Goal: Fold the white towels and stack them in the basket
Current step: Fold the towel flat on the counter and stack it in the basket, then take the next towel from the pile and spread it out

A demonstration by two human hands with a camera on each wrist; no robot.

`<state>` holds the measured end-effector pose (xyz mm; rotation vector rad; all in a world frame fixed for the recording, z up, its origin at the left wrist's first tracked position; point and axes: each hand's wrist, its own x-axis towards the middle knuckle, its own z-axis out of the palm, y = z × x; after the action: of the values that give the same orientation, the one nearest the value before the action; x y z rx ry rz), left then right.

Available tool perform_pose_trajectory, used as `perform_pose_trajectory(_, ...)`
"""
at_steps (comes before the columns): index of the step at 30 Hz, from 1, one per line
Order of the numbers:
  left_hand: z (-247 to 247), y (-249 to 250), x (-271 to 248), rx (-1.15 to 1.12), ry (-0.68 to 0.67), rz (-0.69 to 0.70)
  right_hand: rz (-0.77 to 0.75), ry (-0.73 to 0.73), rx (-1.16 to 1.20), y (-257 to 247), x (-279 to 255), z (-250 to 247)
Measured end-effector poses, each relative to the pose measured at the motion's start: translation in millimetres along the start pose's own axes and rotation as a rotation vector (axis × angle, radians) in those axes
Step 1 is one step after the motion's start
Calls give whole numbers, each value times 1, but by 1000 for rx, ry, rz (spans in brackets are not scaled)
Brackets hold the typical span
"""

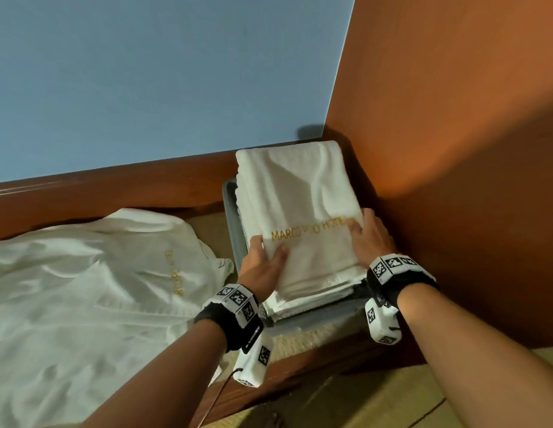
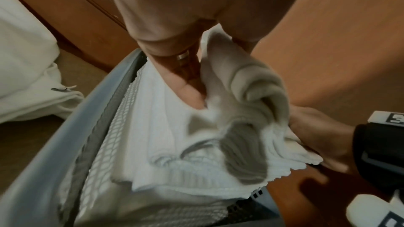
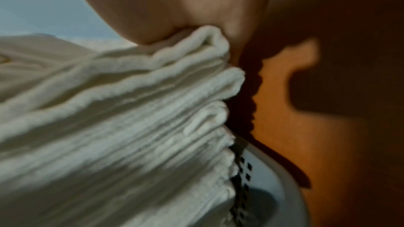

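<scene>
A folded white towel (image 1: pixel 300 193) with gold hotel lettering lies on top of a stack of folded towels in the grey basket (image 1: pixel 315 319). My left hand (image 1: pixel 263 261) grips its near left edge, thumb on top and fingers underneath. At the near right edge my right hand (image 1: pixel 371 239) holds it the same way. In the left wrist view my left hand (image 2: pixel 164 15) has its fingers tucked under the towel's layers (image 2: pixel 247 82), inside the basket rim (image 2: pixel 65 135). The right wrist view shows my right hand (image 3: pixel 174 6) on the stacked towel edges (image 3: pixel 109 127) above the basket rim (image 3: pixel 273 179).
An unfolded white towel (image 1: pixel 84 273) lies crumpled on the surface left of the basket. The basket sits in a corner: an orange-brown wooden panel (image 1: pixel 454 149) close on its right, a wooden rail and blue wall (image 1: pixel 145 72) behind.
</scene>
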<state>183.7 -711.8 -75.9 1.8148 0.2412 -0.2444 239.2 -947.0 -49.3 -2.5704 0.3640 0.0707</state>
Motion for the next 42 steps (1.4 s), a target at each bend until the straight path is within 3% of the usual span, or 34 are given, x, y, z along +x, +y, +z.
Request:
perform_pose_trajectory(3, -2, -1, -5, 144, 2, 9, -18, 25, -86, 12, -3, -2)
perform_pose_trajectory(5, -10, 3, -5, 359, 44, 96, -90, 94, -203, 14, -6, -1)
perform_pose_trajectory(7, -22, 16, 4, 597, 175, 330, -244, 163, -347, 6, -11, 2)
perform_pose_trajectory(9, -29, 37, 22, 869, 205, 545, -419, 181, -417, -7, -16, 6)
perform_pose_trajectory(12, -33, 66, 59, 1245, 57, 624, -538, 49, -490, -19, -23, 14)
perform_pose_trajectory(15, -43, 72, 95, 1418, -33, 554, -438, -164, -501, -16, -15, 21)
perform_pose_trajectory(22, -54, 40, 140, 1370, -180, 344, -367, -372, -475, -11, 5, 42)
perform_pose_trajectory(27, -47, 30, 148, 1330, -205, 303, -357, -402, -530, -6, 16, 49)
perform_pose_trajectory(31, -44, 34, 120, 1289, -212, 369, -354, -388, -517, -6, 4, 43)
perform_pose_trajectory(34, -36, 14, 72, 1258, -307, 468, -324, -336, -519, 1, -16, 38)
perform_pose_trajectory(38, -32, -11, 37, 1234, -321, 422, -300, -329, -524, 10, -35, 39)
perform_pose_trajectory(42, -45, 1, 23, 1186, -285, 422, -215, -348, -547, -10, -38, 34)
